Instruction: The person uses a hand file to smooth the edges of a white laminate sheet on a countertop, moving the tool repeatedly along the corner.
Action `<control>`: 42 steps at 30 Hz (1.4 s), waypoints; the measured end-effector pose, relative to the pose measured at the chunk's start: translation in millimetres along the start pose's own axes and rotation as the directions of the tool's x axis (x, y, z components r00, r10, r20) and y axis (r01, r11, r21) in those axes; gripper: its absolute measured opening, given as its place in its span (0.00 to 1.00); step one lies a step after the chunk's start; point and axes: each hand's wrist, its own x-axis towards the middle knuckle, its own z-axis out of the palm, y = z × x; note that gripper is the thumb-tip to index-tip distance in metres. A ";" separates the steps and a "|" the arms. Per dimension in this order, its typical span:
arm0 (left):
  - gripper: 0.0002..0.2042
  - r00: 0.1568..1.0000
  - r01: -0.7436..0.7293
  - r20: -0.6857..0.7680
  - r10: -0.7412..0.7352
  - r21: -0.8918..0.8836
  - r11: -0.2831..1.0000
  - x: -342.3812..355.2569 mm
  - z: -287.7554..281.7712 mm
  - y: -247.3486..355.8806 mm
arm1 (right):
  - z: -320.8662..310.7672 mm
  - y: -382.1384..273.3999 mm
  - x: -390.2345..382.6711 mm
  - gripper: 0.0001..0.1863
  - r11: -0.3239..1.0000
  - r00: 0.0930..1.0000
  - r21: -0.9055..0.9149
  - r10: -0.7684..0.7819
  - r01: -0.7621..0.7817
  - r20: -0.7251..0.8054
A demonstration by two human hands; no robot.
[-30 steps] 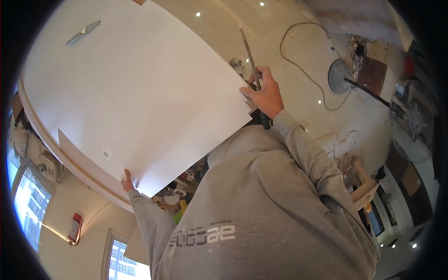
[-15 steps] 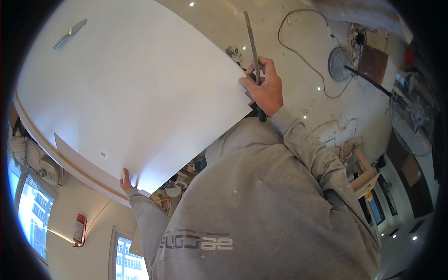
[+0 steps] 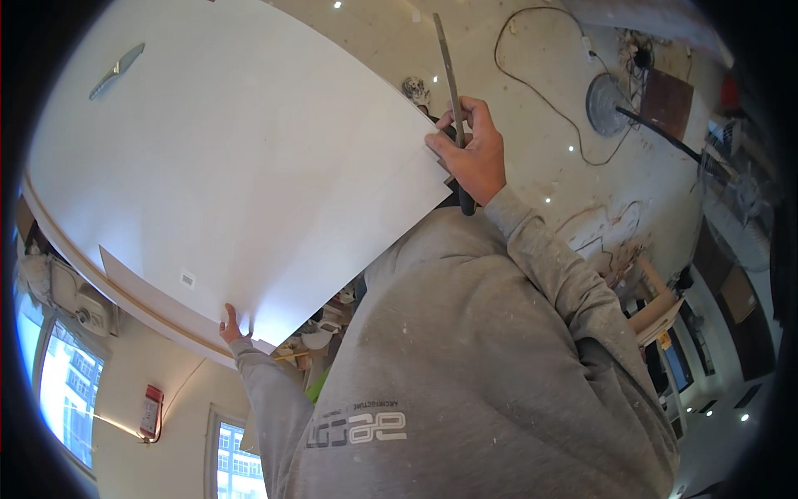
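My right hand (image 3: 470, 154) is closed around a long, narrow, dark metal file (image 3: 445, 54) at the board's right edge, its blade pointing up and its dark handle below my fingers; my thumb rests by the edge. A large white board (image 3: 233, 150) fills the left side, with a paler tan strip (image 3: 141, 283) along its lower left. My left hand (image 3: 235, 324) grips the board near its lower corner, fingers partly hidden. A silver knife-like tool (image 3: 116, 71) lies on the upper left of the board.
A standing fan (image 3: 740, 208) is at the right, its round base (image 3: 606, 106) near a loop of cord (image 3: 515, 71) and a brown square panel (image 3: 666, 101). A wooden frame (image 3: 648, 309) stands at lower right. Windows (image 3: 71, 382) and a red wall-hung object (image 3: 150, 412) are at lower left.
My right hand has moved slightly upward along the board edge, and the file has risen, its top now higher in view. My left hand stays at the lower corner.
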 end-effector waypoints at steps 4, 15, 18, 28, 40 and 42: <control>0.80 1.000 0.000 0.030 0.000 0.002 1.000 -4.9 5.4 -0.1 | -0.7 2.2 -0.4 0.29 1.000 1.000 -0.006 0.020 -0.020 0.003; 0.73 1.000 0.011 -0.022 -0.012 -0.003 1.000 -4.7 8.5 2.6 | -2.5 -0.1 1.3 0.29 1.000 1.000 0.012 0.007 -0.007 0.001; 0.74 1.000 0.017 -0.026 -0.017 0.008 1.000 -4.7 6.8 1.6 | -2.6 -4.7 0.4 0.29 0.997 0.997 0.043 0.068 -0.069 0.044; 0.74 1.000 0.003 -0.026 -0.003 0.001 1.000 -5.2 -0.8 -6.7 | 1.7 4.4 -1.1 0.28 0.999 1.000 0.038 -0.003 0.003 0.008; 0.74 0.996 0.042 0.079 -0.038 -0.052 0.998 -13.2 -1.5 -4.7 | 0.3 -5.0 -10.1 0.30 0.995 0.996 0.051 0.086 -0.087 0.021; 0.75 0.995 0.049 0.088 -0.045 -0.042 0.998 -9.9 -4.1 -2.5 | 0.6 -3.0 -11.1 0.30 0.997 0.998 0.049 0.065 -0.066 0.010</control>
